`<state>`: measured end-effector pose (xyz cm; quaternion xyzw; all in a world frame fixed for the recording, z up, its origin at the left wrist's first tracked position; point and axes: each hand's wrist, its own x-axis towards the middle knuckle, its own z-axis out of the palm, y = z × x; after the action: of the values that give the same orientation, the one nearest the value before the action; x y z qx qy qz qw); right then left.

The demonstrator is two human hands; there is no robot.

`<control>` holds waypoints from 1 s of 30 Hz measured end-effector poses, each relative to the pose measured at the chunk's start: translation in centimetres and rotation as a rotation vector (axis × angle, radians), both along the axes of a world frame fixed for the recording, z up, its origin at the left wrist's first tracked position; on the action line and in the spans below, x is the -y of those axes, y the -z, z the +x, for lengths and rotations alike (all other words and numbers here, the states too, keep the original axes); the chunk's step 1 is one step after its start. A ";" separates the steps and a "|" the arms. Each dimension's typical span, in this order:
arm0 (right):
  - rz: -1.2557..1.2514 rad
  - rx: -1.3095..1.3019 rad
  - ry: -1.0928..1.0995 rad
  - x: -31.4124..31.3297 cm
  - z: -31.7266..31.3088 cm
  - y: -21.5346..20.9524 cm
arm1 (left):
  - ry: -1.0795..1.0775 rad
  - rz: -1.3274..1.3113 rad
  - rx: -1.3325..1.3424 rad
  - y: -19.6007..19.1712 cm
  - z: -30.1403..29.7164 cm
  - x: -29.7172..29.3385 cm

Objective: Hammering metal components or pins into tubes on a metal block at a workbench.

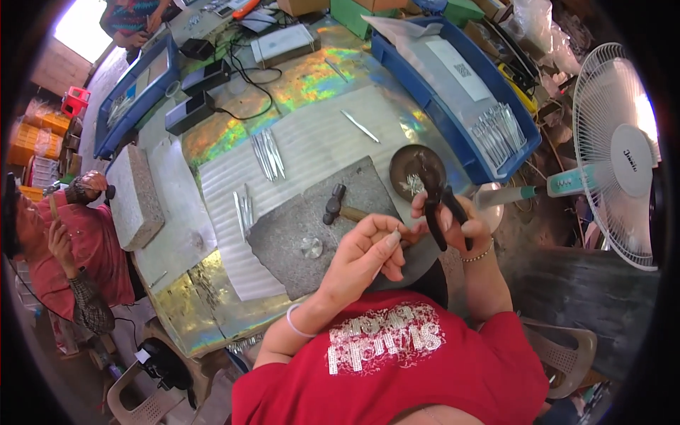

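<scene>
My right hand (467,225) grips a pair of dark-handled pliers (434,212), jaws pointing away over the brown round bowl (398,164). Small silvery pieces (411,185) lie in that bowl. Close to the pliers, my left hand (370,253) is closed in a pinch; what its fingertips hold is too small to make out. Below both hands lies a grey stone slab (283,227). On it rests a hammer (334,203), its wooden handle running partly behind my left hand. A small shiny round piece (312,247) sits on the slab too.
Slim silvery metal pieces (268,154) lie on a white foam sheet (319,117). A blue tray (418,92) holds more of them. To the right stands a white fan (630,157). A person in red (78,248) works at the left beside a stone block (134,198).
</scene>
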<state>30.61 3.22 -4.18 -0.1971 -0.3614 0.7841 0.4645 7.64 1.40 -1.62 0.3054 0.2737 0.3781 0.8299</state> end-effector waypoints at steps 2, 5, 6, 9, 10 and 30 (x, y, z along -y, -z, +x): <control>-0.015 0.057 -0.009 1.8 0.1 0.6 | 0.032 0.009 0.013 -0.3 0.4 -0.2; -0.004 0.084 -0.013 3.4 0.4 0.8 | 0.076 -0.008 0.073 -0.7 0.9 0.0; -0.001 0.195 -0.104 3.6 1.1 0.8 | 0.098 -0.015 0.104 -0.7 1.0 0.0; 0.022 0.228 -0.129 4.4 0.4 -0.3 | 0.147 -0.046 0.114 -0.3 0.8 0.1; 0.040 0.245 -0.146 4.4 0.2 -0.8 | 0.149 -0.052 0.111 -0.3 0.7 0.2; 0.211 0.482 -0.223 5.6 -0.4 -1.7 | 0.223 -0.332 0.191 0.3 -0.6 1.5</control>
<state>30.16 -2.40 -2.51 -0.2876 -0.5604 0.7189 0.2940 7.03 -0.15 -1.87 0.1558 0.2169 0.2612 0.9276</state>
